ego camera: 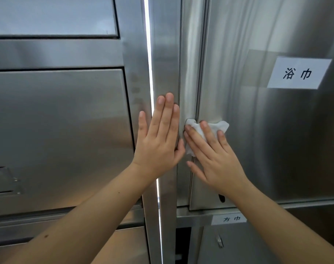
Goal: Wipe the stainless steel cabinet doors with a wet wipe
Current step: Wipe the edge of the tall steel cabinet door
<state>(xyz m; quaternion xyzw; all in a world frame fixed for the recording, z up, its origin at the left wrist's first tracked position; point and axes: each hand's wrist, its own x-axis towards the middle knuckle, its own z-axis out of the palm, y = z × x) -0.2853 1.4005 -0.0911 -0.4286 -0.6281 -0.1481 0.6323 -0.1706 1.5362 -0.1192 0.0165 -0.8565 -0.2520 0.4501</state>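
A tall stainless steel cabinet door [276,130] fills the right half of the view. My right hand [213,155] presses a crumpled white wet wipe [198,130] flat against that door's left edge, over the vertical seam. The wipe sticks out above and left of my fingers. My left hand [160,136] lies flat, fingers together and pointing up, on the steel upright post [166,54] just left of the seam, holding nothing.
Steel drawer-like panels [57,130] fill the left side. A bright vertical gap [150,54] runs between the two cabinets. A white paper label [299,73] sits on the right door, a smaller label [231,219] below it. A lower door with a small latch [219,241] is underneath.
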